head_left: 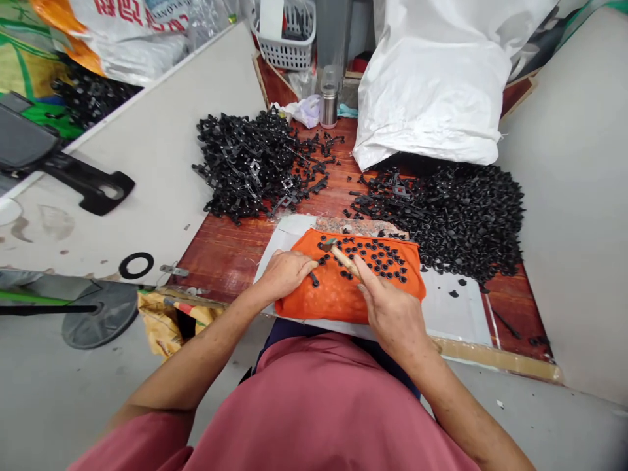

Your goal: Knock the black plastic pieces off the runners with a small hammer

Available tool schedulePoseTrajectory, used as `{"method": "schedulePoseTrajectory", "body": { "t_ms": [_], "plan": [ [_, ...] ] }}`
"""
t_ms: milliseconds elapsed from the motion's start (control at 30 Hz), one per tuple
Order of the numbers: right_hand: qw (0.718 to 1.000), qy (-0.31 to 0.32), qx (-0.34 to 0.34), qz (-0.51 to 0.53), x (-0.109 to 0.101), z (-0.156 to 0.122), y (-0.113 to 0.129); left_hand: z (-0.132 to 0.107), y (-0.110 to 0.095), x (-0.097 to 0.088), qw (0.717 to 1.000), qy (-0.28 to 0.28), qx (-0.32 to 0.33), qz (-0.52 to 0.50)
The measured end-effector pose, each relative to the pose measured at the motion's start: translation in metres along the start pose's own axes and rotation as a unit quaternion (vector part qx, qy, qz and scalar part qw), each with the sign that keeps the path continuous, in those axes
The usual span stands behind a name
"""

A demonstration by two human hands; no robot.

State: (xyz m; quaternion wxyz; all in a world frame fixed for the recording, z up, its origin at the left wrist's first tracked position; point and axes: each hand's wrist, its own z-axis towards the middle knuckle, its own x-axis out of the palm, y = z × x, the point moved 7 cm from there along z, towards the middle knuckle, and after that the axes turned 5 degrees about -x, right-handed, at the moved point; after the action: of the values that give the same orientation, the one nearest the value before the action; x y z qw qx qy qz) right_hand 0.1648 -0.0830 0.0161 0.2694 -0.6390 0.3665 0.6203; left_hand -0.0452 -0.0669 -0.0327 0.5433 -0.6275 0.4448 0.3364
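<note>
An orange pad point(338, 297) lies on the table in front of me with several small black plastic parts point(377, 256) spread over its far half. My right hand point(392, 311) is closed round the wooden handle of a small hammer point(342, 256), whose head rests over the parts near the pad's far left. My left hand point(286, 273) lies curled on the pad's left edge, fingertips pinched beside a single black part point(314, 280).
Two heaps of black plastic pieces lie on the red-brown table point(226, 252): one at back left point(250, 163), one at right point(461, 216). A white sack point(432, 85), a metal flask point(328, 104) and a white basket point(287, 33) stand behind. Grey boards flank both sides.
</note>
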Motion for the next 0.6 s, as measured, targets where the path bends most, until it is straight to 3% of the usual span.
{"method": "schedulePoseTrajectory", "body": {
  "t_ms": [133,233,300,367,433,500,600],
  "plan": [
    [0.999,0.045,-0.006,-0.025,0.011,0.003,0.005,-0.005,0.002,-0.014,0.999,-0.033,0.006,-0.006],
    [0.999,0.043,-0.008,-0.012,0.014,0.005,0.005,-0.031,0.015,-0.046,0.981,-0.179,-0.051,-0.052],
    [0.999,0.044,-0.003,-0.007,0.016,0.004,0.002,-0.056,0.03,-0.051,0.954,-0.226,-0.131,-0.146],
    [0.999,0.045,0.002,-0.012,0.018,0.003,0.0,-0.071,0.035,-0.027,0.93,-0.148,-0.194,-0.275],
    [0.999,0.041,0.0,-0.016,0.02,0.002,-0.001,-0.075,0.027,0.0,0.908,-0.062,-0.213,-0.356],
    [0.999,0.033,-0.008,-0.014,0.02,0.001,0.0,-0.068,0.018,0.011,0.907,-0.063,-0.209,-0.36],
    [1.0,0.017,-0.009,-0.013,0.019,-0.001,0.001,-0.047,0.011,0.003,0.939,-0.117,-0.215,-0.241]
  ]
}}
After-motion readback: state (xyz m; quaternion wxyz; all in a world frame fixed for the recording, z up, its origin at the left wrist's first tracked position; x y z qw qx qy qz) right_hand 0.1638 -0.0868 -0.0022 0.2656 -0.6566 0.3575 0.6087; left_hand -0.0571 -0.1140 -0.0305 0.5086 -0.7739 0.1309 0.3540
